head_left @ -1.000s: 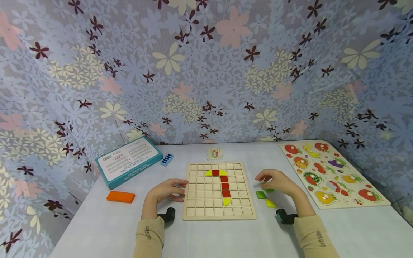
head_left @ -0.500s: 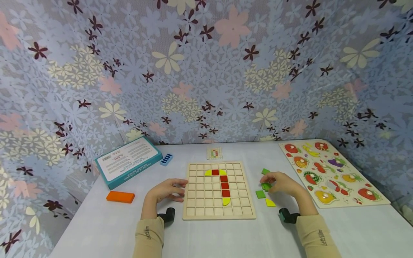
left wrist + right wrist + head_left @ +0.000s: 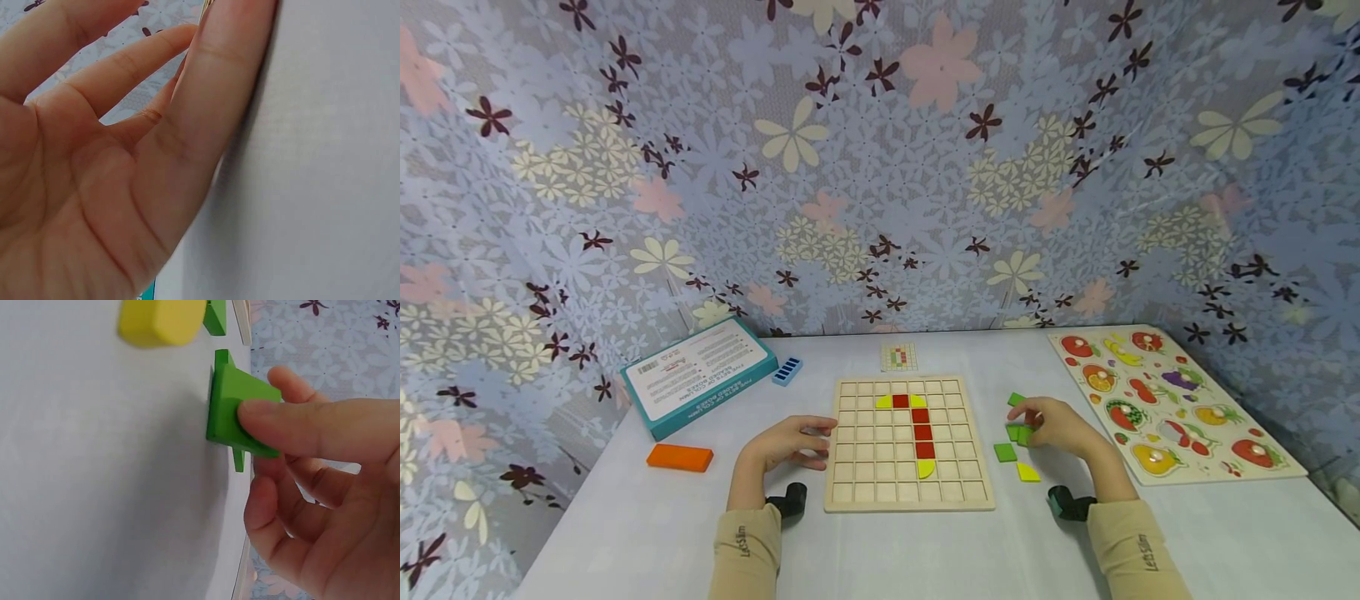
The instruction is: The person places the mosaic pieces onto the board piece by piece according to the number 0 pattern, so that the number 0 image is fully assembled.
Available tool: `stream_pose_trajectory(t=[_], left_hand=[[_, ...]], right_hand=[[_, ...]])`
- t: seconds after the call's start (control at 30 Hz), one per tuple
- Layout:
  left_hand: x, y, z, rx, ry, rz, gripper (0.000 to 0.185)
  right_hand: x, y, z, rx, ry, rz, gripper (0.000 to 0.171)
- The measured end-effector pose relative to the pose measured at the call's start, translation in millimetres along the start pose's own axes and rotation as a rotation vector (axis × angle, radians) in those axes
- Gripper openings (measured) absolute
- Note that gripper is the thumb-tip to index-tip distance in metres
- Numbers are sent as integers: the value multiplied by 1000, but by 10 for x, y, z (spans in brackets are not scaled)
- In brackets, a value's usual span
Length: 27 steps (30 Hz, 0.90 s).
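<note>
My right hand [image 3: 1060,427] pinches a green square tile [image 3: 244,387], thumb on its face and fingers behind, right of the board. Other green tiles [image 3: 1005,452] lie around it, one at the far side [image 3: 1017,399]. A yellow quarter-round tile [image 3: 1028,472] sits nearest me. My left hand [image 3: 786,442] rests beside the wooden grid board [image 3: 880,496], its relaxed fingertips at the left edge; in the left wrist view its palm [image 3: 81,187] holds nothing. On the board, red squares [image 3: 922,432] and yellow rounded tiles [image 3: 927,468] form a hooked line.
Behind the board lies a small pattern card [image 3: 898,357]. At left are a teal box [image 3: 700,375], a blue slotted piece [image 3: 787,371] and an orange block [image 3: 680,457]. A fruit puzzle board [image 3: 1176,404] lies at right. A patterned cloth [image 3: 880,167] hangs behind the table.
My right hand has moved slightly right and down onto the green tiles, and its thumb and fingers have closed on one. My left hand has stayed at the board's edge.
</note>
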<state>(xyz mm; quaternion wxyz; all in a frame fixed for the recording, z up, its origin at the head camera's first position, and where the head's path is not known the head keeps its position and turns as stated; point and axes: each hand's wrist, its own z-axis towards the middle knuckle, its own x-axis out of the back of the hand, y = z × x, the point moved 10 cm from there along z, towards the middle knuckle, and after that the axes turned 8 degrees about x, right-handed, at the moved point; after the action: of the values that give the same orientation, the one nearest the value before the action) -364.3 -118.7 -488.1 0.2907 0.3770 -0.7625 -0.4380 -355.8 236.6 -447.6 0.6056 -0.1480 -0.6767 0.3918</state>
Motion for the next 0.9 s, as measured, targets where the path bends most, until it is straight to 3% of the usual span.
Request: stream_pose_trajectory(t=[0.27, 0.5, 0.7, 0.9], left_hand=[[10, -4, 2, 4, 7, -4, 50], [6, -4, -2, 6, 6, -3, 51], [9, -11, 8, 13, 14, 4, 51], [8, 3, 1, 10, 14, 5, 51]], right_hand=[[21, -52, -8, -2, -10, -12, 35], [41, -143, 45, 2, 41, -18, 29], [28, -311, 93, 48, 97, 21, 32], [-10, -507, 137, 61, 154, 49, 24]])
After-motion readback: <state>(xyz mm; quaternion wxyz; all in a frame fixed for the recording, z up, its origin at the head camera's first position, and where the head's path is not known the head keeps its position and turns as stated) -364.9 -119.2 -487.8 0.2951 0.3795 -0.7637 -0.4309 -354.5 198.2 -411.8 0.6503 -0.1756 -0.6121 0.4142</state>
